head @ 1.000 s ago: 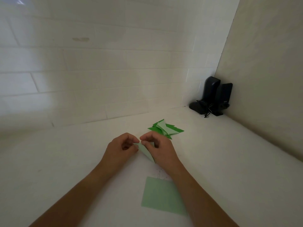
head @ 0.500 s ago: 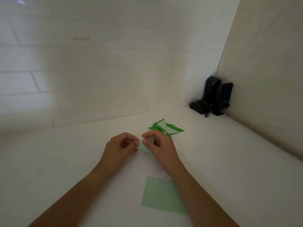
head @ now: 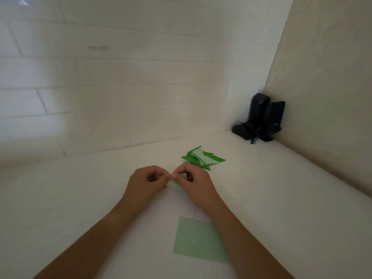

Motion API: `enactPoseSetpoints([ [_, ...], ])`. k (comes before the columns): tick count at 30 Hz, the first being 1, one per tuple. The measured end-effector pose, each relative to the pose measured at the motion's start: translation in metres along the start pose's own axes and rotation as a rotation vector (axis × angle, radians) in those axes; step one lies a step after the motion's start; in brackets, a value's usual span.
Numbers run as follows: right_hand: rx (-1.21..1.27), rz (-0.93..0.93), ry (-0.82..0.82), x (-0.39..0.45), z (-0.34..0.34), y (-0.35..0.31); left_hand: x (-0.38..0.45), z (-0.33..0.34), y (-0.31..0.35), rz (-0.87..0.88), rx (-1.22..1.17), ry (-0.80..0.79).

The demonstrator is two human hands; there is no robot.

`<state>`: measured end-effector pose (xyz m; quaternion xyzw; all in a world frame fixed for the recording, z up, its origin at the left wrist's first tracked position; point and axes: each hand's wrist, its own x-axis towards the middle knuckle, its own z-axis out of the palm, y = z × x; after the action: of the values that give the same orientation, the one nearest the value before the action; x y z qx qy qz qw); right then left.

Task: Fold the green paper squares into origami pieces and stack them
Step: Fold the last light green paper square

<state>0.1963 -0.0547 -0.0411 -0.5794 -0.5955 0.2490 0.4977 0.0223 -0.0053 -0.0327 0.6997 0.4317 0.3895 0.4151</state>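
**Both hands pinch a pale green fold at a white corner surface**

White brick wall (head: pixel 120 97) runs along the back of a white surface (head: pixel 281 198), meeting a plain beige wall (head: pixel 332 87) at the right. In that far corner stand two black speakers (head: pixel 261 117), close together, with a thin dark cord tangled at their feet.

Near the middle of the surface the left hand (head: pixel 145 184) and the right hand (head: pixel 197 186) meet fingertip to fingertip. The fingers of each hand are curled, and thumb and forefinger of both pinch a small folded piece of pale green paper (head: pixel 177 185). Most of that piece is hidden by the hands; only a narrow slanted strip shows between and below them, so its exact shape cannot be told.

Just beyond the right hand lies a loose stack of folded pieces (head: pixel 203 158), dark green triangles fanned out with a few lighter green ones on top. It sits apart from the speakers, between them and the hands.

Closer to the person, an unfolded pale green square (head: pixel 193 240) lies flat on the surface, its right edge covered by the right forearm. Faint dark specks dot the surface just above it.
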Motion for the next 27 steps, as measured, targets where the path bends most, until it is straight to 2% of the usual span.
enactPoseSetpoints([
  [7, -0.014, 0.009, 0.011, 0.0006, 0.0031, 0.0026, 0.0008, 0.0014, -0.0012, 0.024, 0.076, -0.006],
  [12, 0.052, 0.072, 0.084, 0.0021, 0.0014, 0.0018, 0.0013, 0.0016, -0.0024, 0.011, 0.053, 0.021],
  [20, 0.043, 0.067, 0.035, 0.0015, -0.0001, 0.0036, -0.0005, 0.0029, -0.0013, 0.039, 0.061, -0.008],
  [27, 0.047, 0.066, 0.056, 0.0027, 0.0019, 0.0021, 0.0026, 0.0032, -0.0036, 0.056, 0.105, 0.013],
])
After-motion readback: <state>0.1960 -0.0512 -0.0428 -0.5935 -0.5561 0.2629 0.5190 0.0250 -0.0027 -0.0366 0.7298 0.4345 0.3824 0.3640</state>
